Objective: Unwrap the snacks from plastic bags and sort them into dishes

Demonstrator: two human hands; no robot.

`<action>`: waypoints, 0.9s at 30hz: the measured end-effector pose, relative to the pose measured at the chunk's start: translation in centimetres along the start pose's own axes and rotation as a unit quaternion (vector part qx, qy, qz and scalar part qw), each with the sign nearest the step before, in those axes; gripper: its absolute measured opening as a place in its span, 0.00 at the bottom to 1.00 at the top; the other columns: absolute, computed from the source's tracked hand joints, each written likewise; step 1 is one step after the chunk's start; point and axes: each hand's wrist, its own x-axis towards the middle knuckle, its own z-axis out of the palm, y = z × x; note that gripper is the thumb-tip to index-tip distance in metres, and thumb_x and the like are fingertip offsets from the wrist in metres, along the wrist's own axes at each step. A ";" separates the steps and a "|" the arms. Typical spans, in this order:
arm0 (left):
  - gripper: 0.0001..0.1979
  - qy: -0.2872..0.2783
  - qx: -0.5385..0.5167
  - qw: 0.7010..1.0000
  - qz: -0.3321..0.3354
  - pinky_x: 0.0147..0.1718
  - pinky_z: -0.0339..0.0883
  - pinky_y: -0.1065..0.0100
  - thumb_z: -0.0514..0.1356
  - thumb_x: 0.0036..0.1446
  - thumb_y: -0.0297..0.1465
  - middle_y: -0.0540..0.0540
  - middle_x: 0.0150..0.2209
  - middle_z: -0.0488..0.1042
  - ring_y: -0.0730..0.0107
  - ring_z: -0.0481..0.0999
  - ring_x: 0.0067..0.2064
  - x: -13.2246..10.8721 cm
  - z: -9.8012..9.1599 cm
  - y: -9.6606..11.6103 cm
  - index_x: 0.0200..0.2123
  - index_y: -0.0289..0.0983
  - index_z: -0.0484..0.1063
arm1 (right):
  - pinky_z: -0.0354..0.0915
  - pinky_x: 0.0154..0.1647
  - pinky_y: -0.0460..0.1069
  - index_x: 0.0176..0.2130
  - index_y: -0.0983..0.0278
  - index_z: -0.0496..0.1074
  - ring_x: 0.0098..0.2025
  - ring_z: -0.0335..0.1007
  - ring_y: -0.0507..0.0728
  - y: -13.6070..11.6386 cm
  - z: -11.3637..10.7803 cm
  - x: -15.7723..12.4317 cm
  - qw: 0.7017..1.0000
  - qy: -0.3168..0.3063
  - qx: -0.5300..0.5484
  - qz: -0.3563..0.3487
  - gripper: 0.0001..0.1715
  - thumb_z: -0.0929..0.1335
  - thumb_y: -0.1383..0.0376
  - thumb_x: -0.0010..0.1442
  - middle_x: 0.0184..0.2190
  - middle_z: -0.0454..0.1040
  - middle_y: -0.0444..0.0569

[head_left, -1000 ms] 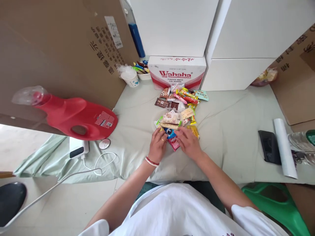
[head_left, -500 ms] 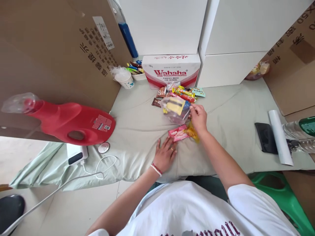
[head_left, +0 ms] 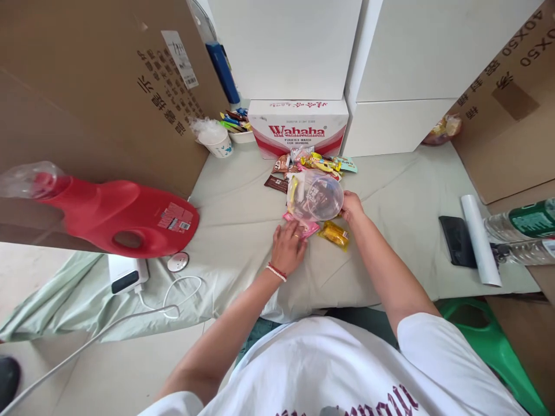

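A pile of wrapped snacks [head_left: 318, 164] lies on the pale green cloth [head_left: 399, 196] in front of a Wahaha box [head_left: 297, 128]. My right hand [head_left: 352, 207] grips the rim of a clear plastic bowl [head_left: 319, 197], tipped on its side so that its round base faces me, with a few snacks showing through it. My left hand [head_left: 288, 247] rests with fingers closed over a pink wafer packet [head_left: 309, 229] on the cloth. A yellow snack packet [head_left: 333, 235] lies just right of it, below my right wrist.
A red detergent jug [head_left: 121, 216] lies on its side at the left, by a power bank [head_left: 124, 273] and white cable [head_left: 173, 300]. A paper cup [head_left: 217, 141] stands at the back. A phone [head_left: 451, 248], white roll [head_left: 479, 238] and water bottles [head_left: 520, 231] lie at the right.
My right hand lifted the clear bowl off the pile and turned it onto its side. My left hand moved from flat on the cloth onto the pink packet.
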 end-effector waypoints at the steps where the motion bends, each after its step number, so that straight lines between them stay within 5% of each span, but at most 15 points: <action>1: 0.24 -0.025 0.001 1.000 0.009 0.72 0.48 0.39 0.54 0.68 0.36 0.35 0.70 0.65 0.50 0.60 0.73 -0.5 0.3 0.3 0.65 0.40 0.67 | 0.49 0.15 0.43 0.29 0.60 0.66 0.15 0.52 0.48 0.4 0.0 -0.3 1.000 0.005 -0.006 -0.002 0.13 0.74 0.64 0.59 0.12 0.58 0.35; 8: 0.25 -0.057 -0.001 0.998 -0.002 0.72 0.45 0.37 0.52 0.70 0.40 0.36 0.71 0.64 0.50 0.59 0.73 -0.8 0.8 0.8 0.66 0.40 0.67 | 0.51 0.16 0.43 0.32 0.60 0.68 0.18 0.55 0.49 2.3 -2.3 -4.0 0.998 0.035 -0.012 -0.043 0.16 0.72 0.53 0.62 0.16 0.64 0.37; 14: 0.26 -0.061 0.017 0.998 0.008 0.72 0.44 0.37 0.55 0.68 0.41 0.35 0.71 0.64 0.49 0.57 0.74 -0.9 0.7 0.6 0.66 0.39 0.67 | 0.58 0.16 0.41 0.33 0.61 0.67 0.19 0.57 0.46 3.3 -4.3 -7.5 0.981 -0.050 0.186 0.033 0.25 0.81 0.52 0.51 0.23 0.74 0.40; 17: 0.24 -0.058 0.016 0.998 0.003 0.72 0.44 0.36 0.55 0.68 0.40 0.34 0.69 0.67 0.48 0.60 0.73 -0.9 1.0 0.7 0.65 0.40 0.68 | 0.64 0.21 0.41 0.37 0.61 0.71 0.22 0.62 0.47 3.1 -4.5 -9.2 0.966 -0.062 0.250 -0.022 0.24 0.82 0.59 0.47 0.24 0.72 0.37; 21: 0.26 -0.051 -0.008 0.999 0.001 0.72 0.43 0.35 0.56 0.67 0.39 0.34 0.68 0.68 0.46 0.61 0.72 -0.8 1.2 0.7 0.65 0.40 0.68 | 0.72 0.31 0.45 0.39 0.60 0.75 0.29 0.70 0.50 1.8 -5.8 -11.1 0.962 -0.142 0.216 -0.084 0.17 0.78 0.57 0.53 0.29 0.74 0.41; 27: 0.25 0.040 -0.100 0.994 -0.003 0.71 0.52 0.41 0.55 0.67 0.36 0.36 0.69 0.66 0.52 0.57 0.74 -1.8 0.0 -0.2 0.65 0.39 0.65 | 0.75 0.41 0.49 0.37 0.58 0.72 0.36 0.75 0.51 -1.4 -13.2 -7.6 0.936 -0.037 0.210 -0.281 0.16 0.78 0.60 0.53 0.35 0.76 0.41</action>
